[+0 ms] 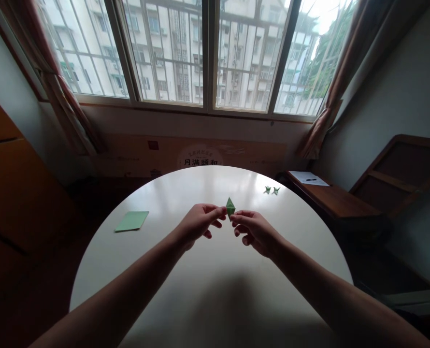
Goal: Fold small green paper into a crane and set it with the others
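Observation:
A small piece of green paper [230,206], folded into a narrow diamond, is held upright above the table between both hands. My left hand [203,220] pinches its left side between thumb and forefinger, the other fingers curled loosely below. At its lower right edge, my right hand [253,229] grips it with thumb and forefinger. Two small folded green paper cranes [272,190] stand side by side toward the back right of the table. Over on the left lies a stack of square green paper [131,221].
The round white table [215,299] has a glossy top. Beyond its right edge is a brown wooden bench [331,198] bearing a white sheet [308,178] with a dark pen-like item. A barred window and a printed cardboard box [128,154] are behind the table.

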The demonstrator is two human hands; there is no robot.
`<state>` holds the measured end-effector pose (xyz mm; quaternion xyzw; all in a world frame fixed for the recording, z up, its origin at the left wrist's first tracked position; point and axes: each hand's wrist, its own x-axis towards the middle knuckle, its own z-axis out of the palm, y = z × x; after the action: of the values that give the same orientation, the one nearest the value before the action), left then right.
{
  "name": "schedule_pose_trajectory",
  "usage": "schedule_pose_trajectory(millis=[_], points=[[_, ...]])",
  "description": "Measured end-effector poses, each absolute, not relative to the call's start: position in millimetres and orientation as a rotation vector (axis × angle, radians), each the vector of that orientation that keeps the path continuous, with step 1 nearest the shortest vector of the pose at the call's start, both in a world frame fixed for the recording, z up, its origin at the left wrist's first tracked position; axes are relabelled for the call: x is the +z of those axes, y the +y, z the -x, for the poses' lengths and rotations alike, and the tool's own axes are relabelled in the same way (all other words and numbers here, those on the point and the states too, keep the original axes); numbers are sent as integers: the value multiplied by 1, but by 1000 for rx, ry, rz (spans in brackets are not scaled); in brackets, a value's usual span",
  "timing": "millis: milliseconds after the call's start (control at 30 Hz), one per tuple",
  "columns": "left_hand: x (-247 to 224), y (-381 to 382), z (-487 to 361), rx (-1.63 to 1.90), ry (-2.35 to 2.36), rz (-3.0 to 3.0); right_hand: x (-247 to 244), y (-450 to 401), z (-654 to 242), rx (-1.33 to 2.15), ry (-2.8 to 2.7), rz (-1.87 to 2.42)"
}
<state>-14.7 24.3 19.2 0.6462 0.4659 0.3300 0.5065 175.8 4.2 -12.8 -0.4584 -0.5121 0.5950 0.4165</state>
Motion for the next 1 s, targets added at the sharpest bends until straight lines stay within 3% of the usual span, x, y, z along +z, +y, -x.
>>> schedule_pose_trajectory(millis=[567,1000], points=[[-11,9,12,662,1109,-1592,-39,-10,-178,1664,-1129,986],[-13,5,11,684,1144,-1751,-41,-14,-177,1580,-1211,1014]])
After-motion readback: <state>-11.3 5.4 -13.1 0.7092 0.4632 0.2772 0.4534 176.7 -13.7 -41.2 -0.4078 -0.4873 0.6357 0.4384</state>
